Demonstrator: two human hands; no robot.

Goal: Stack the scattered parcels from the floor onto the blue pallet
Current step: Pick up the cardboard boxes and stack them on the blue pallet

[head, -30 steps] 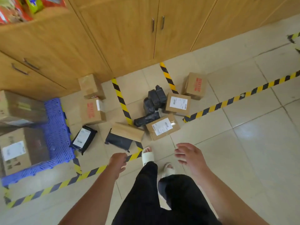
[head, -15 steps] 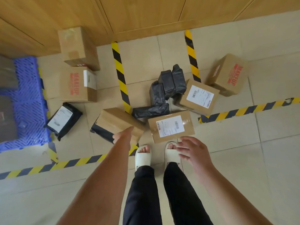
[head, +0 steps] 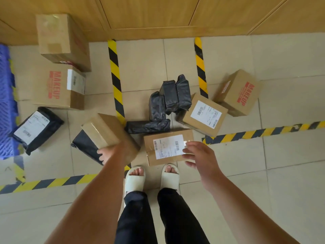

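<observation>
Parcels lie scattered on the tiled floor. My left hand [head: 107,153] grips the near edge of a plain brown box [head: 103,132], which is tilted and rests partly on a flat black mailer [head: 86,147]. My right hand [head: 198,154] hovers open at the right end of a labelled brown box [head: 167,147] lying just ahead of my feet. Several black bags [head: 168,101] are piled behind it, with another labelled box [head: 204,114] and a MAKEUP box [head: 239,92] to the right. The blue pallet [head: 7,103] shows at the left edge.
Two more brown boxes [head: 61,39] [head: 59,87] and a labelled black mailer [head: 35,129] lie left, near the pallet. Wooden cabinets [head: 149,13] close the far side. Yellow-black floor tape [head: 116,80] crosses the tiles. My sandalled feet [head: 151,176] stand close to the boxes.
I have bent down closer to the parcels. My left hand reached forward and took hold of the plain brown box's edge; my right hand moved up to the labelled box.
</observation>
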